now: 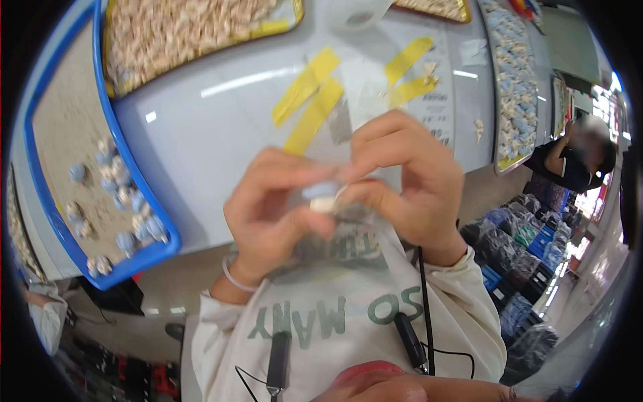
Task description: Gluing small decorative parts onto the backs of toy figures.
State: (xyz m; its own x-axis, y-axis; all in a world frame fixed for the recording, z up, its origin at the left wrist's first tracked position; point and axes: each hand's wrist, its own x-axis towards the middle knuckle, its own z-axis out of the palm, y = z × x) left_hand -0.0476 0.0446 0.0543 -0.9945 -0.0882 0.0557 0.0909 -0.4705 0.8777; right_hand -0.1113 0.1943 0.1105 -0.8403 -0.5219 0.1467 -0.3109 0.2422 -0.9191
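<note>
Both hands meet in front of my chest, over the table's near edge. Between their fingertips is a small blue and cream piece (321,193), blurred and partly covered by fingers; its exact kind does not show. My left hand (262,208), with a pale band at the wrist, pinches it from the left between thumb and fingers. From the right, my right hand (423,181) pinches the same piece with bent fingers and thumb. To the left, a blue-rimmed tray (127,144) carries several small blue and cream figures (122,177) toward its near side.
A tray of cream pieces (181,40) sits at the far left, a tray of blue and cream pieces (514,87) at the right. Yellow tape strips (315,114) and a few loose cream pieces (430,72) lie on the table (194,141). Another person (579,157) is at far right.
</note>
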